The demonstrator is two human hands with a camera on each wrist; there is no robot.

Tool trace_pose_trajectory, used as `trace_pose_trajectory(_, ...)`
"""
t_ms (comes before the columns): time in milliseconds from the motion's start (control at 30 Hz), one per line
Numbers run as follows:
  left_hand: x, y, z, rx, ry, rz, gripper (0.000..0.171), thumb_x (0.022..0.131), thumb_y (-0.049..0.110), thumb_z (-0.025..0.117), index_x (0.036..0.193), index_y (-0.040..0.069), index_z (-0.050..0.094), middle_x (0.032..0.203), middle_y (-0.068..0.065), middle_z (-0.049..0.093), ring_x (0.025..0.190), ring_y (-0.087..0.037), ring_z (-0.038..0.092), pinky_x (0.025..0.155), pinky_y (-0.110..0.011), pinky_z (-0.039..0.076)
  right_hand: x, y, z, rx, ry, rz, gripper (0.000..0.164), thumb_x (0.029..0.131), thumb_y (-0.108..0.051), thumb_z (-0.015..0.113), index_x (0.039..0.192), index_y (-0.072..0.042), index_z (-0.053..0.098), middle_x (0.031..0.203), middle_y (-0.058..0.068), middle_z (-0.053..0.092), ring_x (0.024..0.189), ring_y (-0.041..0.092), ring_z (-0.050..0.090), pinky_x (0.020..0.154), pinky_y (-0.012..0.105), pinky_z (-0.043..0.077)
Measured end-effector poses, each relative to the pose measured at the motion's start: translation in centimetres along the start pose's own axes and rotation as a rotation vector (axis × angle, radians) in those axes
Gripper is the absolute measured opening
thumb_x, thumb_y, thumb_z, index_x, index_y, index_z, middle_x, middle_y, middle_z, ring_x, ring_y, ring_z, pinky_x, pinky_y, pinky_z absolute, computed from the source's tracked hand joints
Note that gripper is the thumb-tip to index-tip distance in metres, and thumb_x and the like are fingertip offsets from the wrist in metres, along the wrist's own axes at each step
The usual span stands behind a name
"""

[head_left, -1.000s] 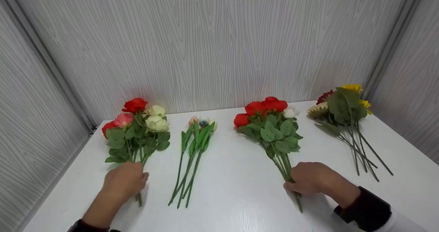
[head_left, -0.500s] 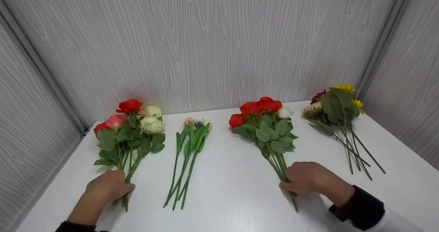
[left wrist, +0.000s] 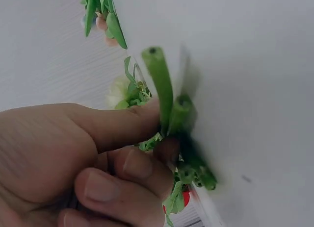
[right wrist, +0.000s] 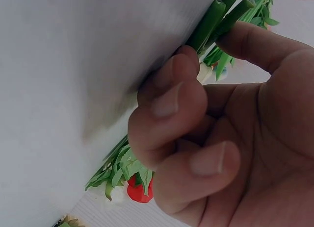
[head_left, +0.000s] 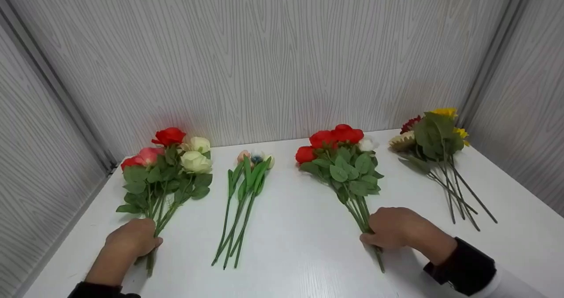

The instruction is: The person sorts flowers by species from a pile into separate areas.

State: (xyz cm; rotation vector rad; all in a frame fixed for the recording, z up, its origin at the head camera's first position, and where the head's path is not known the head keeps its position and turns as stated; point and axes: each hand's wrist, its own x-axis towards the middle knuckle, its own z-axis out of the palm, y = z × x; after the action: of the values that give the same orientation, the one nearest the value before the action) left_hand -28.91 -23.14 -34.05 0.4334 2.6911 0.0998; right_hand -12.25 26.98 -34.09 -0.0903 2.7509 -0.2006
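Observation:
On the left of the head view, my left hand grips the lower stems of a bunch of roses with red, pink and cream blooms. Green stem ends poke out past the thumb in the left wrist view. Farther right, my right hand holds the stems of a second bunch of roses, mostly red with one white bloom. In the right wrist view its stem ends lie between thumb and curled fingers. Both bunches lie on the table, blooms toward the back wall.
Between the hands, several tulips lie on the white table. A bunch of yellow, dark red and beige sunflower-like flowers lies at the back right. Grained panels enclose the back and sides.
My left hand has moved left and slightly toward me, drawing the stem ends along, so the left bunch slants more. The right hand keeps its hold; the head view has shifted slightly.

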Motion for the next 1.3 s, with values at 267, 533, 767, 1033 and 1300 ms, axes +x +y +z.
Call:
trace_pose_trajectory(267,-0.1,-0.4,0.1,-0.047,0.068,0.064,0.027,0.090,0.019,0.059,0.068,0.009,0.050,0.065,-0.004,0.049,0.060,-0.018,0.049,0.055,-0.032,0.039,0.0,0.1,-0.1,-0.008,0.005,-0.012,0.044,0.097,-0.045,0.059,0.065,-0.015,0.051,0.063,0.001,0.049,0.055,0.016,0.044,0.057,0.034,0.036)
trace_pose_trajectory(533,-0.2,0.2,-0.2,-0.079,0.217,0.024,0.027,0.096,0.016,0.050,0.072,0.005,0.056,0.066,-0.006,0.053,0.061,-0.020,0.052,0.054,-0.036,0.044,0.0,0.1,-0.2,-0.015,-0.004,-0.011,0.045,0.097,-0.046,0.058,0.066,-0.015,0.052,0.065,0.002,0.050,0.057,0.017,0.046,0.059,0.035,0.037)
trace_pose_trajectory(767,-0.7,1.1,-0.1,-0.118,0.535,0.021,0.042,0.094,0.016,0.042,0.052,0.012,0.044,0.051,-0.001,0.041,0.050,-0.015,0.038,0.040,-0.032,0.033,0.1,0.2,-0.1,0.005,-0.002,-0.015,0.044,0.097,-0.046,0.059,0.066,-0.015,0.054,0.064,0.002,0.050,0.056,0.017,0.046,0.058,0.034,0.037)
trace_pose_trajectory(1033,-1.5,4.6,-0.2,-0.032,0.857,0.137,0.039,0.089,0.009,0.049,0.050,0.013,0.041,0.044,0.002,0.033,0.044,-0.013,0.031,0.035,-0.028,0.026,-0.2,0.3,-0.8,-0.031,0.102,0.009,0.048,0.098,-0.050,0.055,0.066,-0.015,0.052,0.061,0.000,0.045,0.056,0.016,0.045,0.056,0.034,0.036)
trace_pose_trajectory(1300,-3.9,11.7,1.2,0.117,1.028,0.358,0.034,0.088,0.009,0.061,0.057,0.011,0.046,0.045,0.002,0.035,0.041,-0.011,0.030,0.036,-0.026,0.026,-0.5,-1.2,-1.7,0.181,0.398,-0.078,0.051,0.099,-0.044,0.057,0.057,-0.020,0.042,0.051,-0.009,0.030,0.049,0.008,0.029,0.049,0.027,0.027)
